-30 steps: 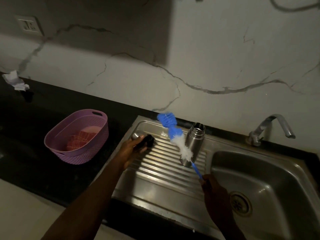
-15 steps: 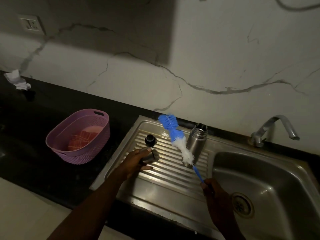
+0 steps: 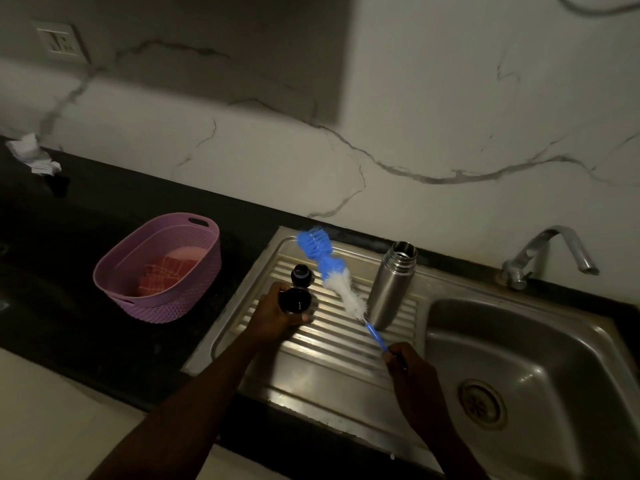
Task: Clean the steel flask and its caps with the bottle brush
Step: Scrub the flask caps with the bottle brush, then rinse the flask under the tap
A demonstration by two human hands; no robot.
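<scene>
Since a second ago the left hand point(image 3: 277, 315) has set the small black stopper point(image 3: 300, 274) on the ribbed drainboard point(image 3: 332, 344) at frame centre and now grips the larger cap point(image 3: 295, 301), its dark hollow facing up. The right hand point(image 3: 408, 372) has its fingers closed round the bottle brush point(image 3: 332, 275) handle, bristles angled toward upper left. The steel flask point(image 3: 391, 282) stands open just right of the brush. Likely the cap gets scrubbed first. No readable writing shows.

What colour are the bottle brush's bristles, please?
Blue at the tip, white lower down, on the bottle brush; head view.
</scene>
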